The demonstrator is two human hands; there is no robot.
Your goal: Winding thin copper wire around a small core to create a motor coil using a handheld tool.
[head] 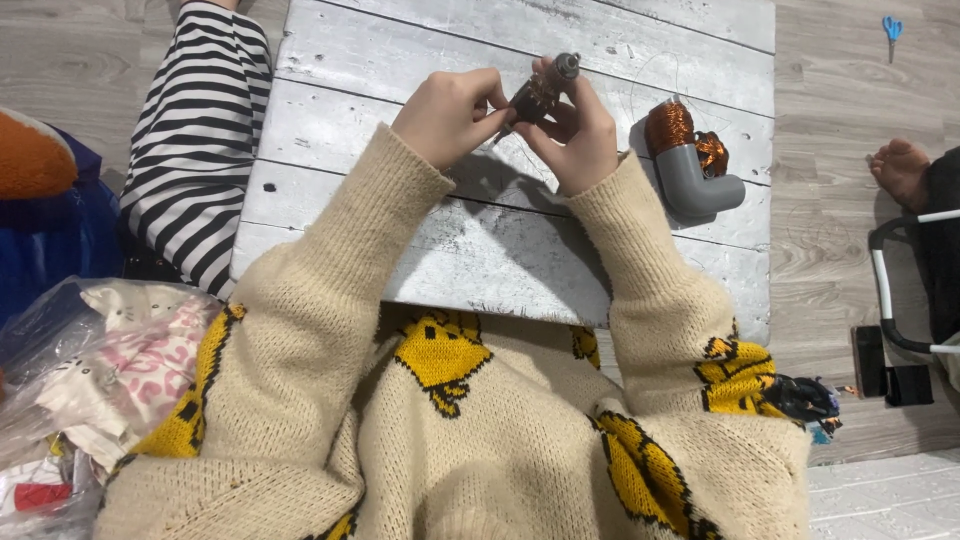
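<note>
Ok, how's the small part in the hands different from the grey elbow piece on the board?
The small dark part is held up between the fingers of both hands, left hand and right hand; the grey elbow piece lies untouched on the white board. The held part looks slimmer and straight; the elbow piece is thicker and bent. Both show coppery winding.
</note>
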